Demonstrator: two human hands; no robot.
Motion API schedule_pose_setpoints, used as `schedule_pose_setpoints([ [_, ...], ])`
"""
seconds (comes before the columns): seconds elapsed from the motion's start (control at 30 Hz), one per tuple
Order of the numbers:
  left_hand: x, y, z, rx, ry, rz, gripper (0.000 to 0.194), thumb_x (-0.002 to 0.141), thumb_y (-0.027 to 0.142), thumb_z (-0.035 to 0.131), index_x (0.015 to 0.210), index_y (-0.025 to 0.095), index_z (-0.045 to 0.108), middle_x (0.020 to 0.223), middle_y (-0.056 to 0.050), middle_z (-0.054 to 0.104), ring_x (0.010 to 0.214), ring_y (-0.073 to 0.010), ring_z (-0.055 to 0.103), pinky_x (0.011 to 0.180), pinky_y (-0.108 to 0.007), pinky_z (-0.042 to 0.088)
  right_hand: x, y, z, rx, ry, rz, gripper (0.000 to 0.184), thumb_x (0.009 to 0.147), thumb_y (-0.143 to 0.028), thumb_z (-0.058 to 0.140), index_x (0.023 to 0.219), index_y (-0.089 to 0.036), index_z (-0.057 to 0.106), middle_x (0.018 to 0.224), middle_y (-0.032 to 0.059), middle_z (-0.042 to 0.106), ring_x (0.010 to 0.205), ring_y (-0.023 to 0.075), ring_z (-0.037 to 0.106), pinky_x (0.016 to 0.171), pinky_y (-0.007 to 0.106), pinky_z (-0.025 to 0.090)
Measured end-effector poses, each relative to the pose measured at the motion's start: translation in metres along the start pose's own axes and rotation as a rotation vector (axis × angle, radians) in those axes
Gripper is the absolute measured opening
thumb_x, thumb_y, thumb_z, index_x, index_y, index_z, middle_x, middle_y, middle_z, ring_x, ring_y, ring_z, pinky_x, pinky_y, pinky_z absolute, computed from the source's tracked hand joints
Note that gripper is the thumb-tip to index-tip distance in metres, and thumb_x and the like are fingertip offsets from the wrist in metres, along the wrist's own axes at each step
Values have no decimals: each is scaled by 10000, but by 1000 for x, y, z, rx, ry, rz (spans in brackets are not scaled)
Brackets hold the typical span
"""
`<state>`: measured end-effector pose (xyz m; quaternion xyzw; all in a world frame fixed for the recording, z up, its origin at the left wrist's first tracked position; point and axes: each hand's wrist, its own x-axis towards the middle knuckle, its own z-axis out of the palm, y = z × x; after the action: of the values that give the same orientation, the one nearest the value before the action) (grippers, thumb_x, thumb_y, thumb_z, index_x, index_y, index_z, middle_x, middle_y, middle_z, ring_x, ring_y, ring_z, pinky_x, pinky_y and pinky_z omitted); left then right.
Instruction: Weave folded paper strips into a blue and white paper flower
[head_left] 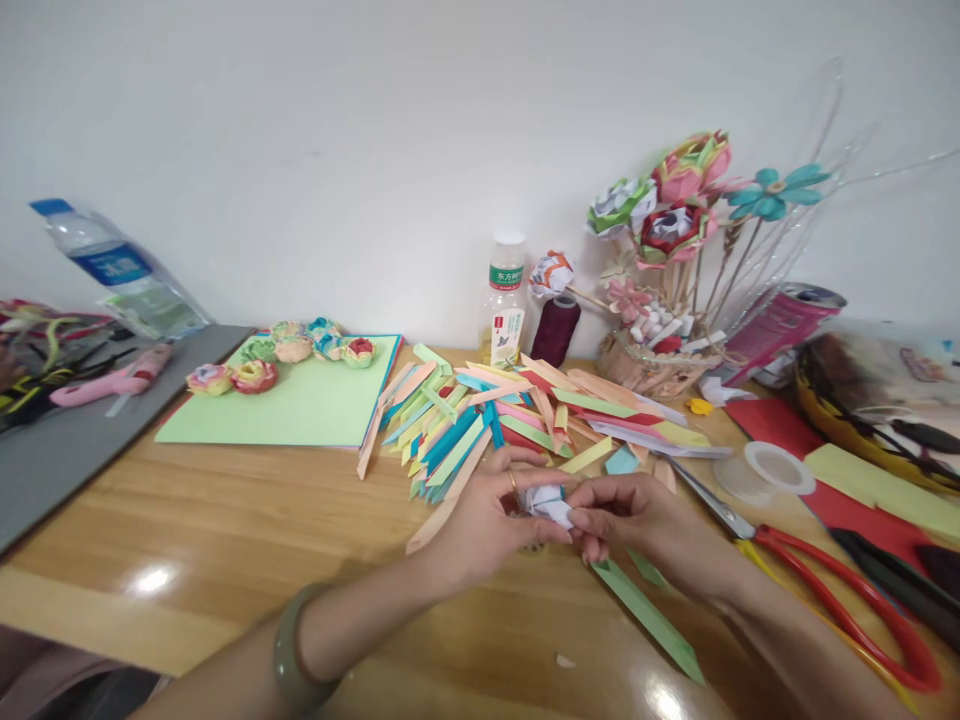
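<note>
Between my two hands is a small white folded paper piece (549,506) with a bit of blue at its upper edge. My left hand (495,520), with a ring on one finger, grips it from the left. The thumb and fingers of my right hand (619,512) pinch its right side. Just beyond my hands spreads a heap of folded coloured paper strips (457,425). A long green paper strip (651,620) lies on the table below my right hand. Fingers partly cover the white piece, so its full shape is hidden.
Red-handled scissors (832,590) lie by my right forearm, near a clear tape roll (765,472). Small paper flowers (255,377) sit on green paper sheets (300,415). Behind stand a glue bottle (506,300), a dark thread spool (556,330) and a basket (660,372) of paper flowers.
</note>
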<state>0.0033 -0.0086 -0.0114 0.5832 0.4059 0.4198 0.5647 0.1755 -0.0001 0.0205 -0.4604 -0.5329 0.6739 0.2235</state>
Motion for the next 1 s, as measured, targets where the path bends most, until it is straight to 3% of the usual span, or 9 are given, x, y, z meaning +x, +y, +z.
schedule_pose_setpoints([
  [0.23, 0, -2, 0, 8, -44, 16, 412, 538, 250, 757, 937, 293, 662, 1080, -53, 467, 1053, -206, 443, 857, -324, 412, 3, 4, 6, 14, 47, 22, 298, 563, -374, 736, 548, -134, 560, 462, -37, 537, 422, 65, 480, 448, 192, 358],
  [0.33, 1, 0, -2, -30, -26, 4, 392, 573, 297, 734, 956, 265, 656, 1064, -57, 477, 1009, -193, 469, 841, -306, 411, 3, 5, 7, 39, 82, -8, 314, 632, -427, 679, 585, -130, 589, 465, -25, 545, 412, 67, 481, 437, 193, 356],
  [0.47, 2, 0, -5, -245, -69, -150, 389, 699, 360, 628, 1067, 241, 593, 965, -46, 564, 841, -135, 540, 763, -271, 440, -3, 1, -1, -59, 220, -172, 340, 732, -465, 574, 625, -146, 620, 521, -2, 572, 436, 82, 491, 456, 212, 374],
  [0.57, 0, 2, -5, -447, -114, -298, 397, 749, 411, 555, 1083, 197, 568, 880, -53, 595, 676, -107, 565, 579, -226, 477, -7, -4, -3, -194, 318, -327, 201, 736, -386, 608, 743, -191, 653, 611, -1, 606, 543, 109, 526, 516, 218, 399],
  [0.67, -2, 5, -3, -530, -161, -363, 421, 774, 467, 484, 1024, 143, 582, 724, -45, 586, 511, -84, 539, 425, -191, 463, -9, -6, 1, -326, 269, -455, 165, 747, -303, 618, 889, -238, 668, 829, 27, 641, 735, 152, 565, 615, 242, 426],
  [0.77, -2, 6, 0, -535, -188, -434, 439, 780, 505, 440, 941, 124, 587, 614, -25, 561, 423, -80, 510, 331, -171, 430, -8, -4, 8, -401, 221, -535, 152, 762, -271, 601, 884, -225, 679, 788, 35, 624, 693, 150, 563, 598, 257, 427],
  [0.9, -1, 2, 0, -621, -201, -444, 500, 796, 573, 311, 919, 149, 547, 597, -3, 550, 368, -70, 495, 303, -163, 414, -5, 0, 12, -429, 337, -514, 128, 765, -276, 584, 742, -189, 675, 701, 32, 609, 614, 142, 539, 543, 256, 402],
  [1.0, -1, -1, 0, -653, -204, -388, 510, 788, 597, 286, 953, 171, 511, 602, 7, 551, 341, -64, 477, 282, -152, 385, -3, 2, 11, -385, 385, -424, 160, 735, -308, 605, 655, -174, 637, 659, 21, 598, 609, 143, 522, 544, 256, 379],
])
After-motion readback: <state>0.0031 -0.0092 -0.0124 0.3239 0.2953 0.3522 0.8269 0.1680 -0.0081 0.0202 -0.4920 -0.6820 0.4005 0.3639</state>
